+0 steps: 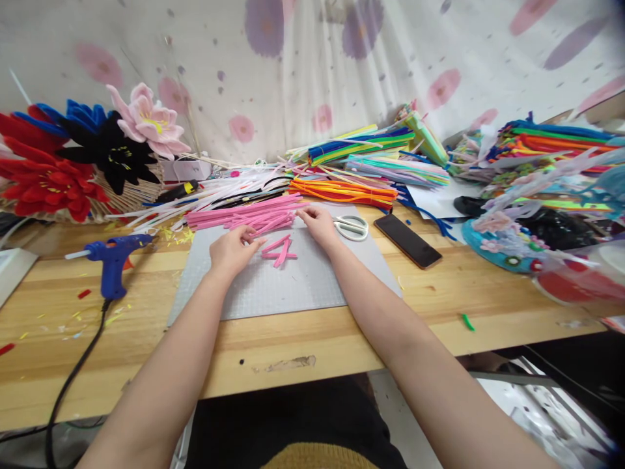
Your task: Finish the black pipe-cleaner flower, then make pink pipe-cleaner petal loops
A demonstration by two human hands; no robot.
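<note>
My left hand [233, 251] is over the left part of the grey cutting mat [293, 293], its thumb and forefinger apart beside short pink pipe cleaner pieces [280, 253]. Behind those pieces lies a pile of cut pink pipe cleaners [263, 220], with longer pink stems [234, 210] further back. My right hand [318, 225] is at the right end of the pile with its fingertips pinched together. Whatever may be between them is too small to make out. White-handled scissors [351, 227] rest on the mat just right of that hand.
A blue glue gun [114, 260] stands at left, its cord running over the table edge. Right of the mat lies a phone [408, 241]. Bundles of coloured pipe cleaners [342, 192] line the back. Fuzzy flowers [146, 120] fill the back left; decorated crafts [508, 244] crowd the right.
</note>
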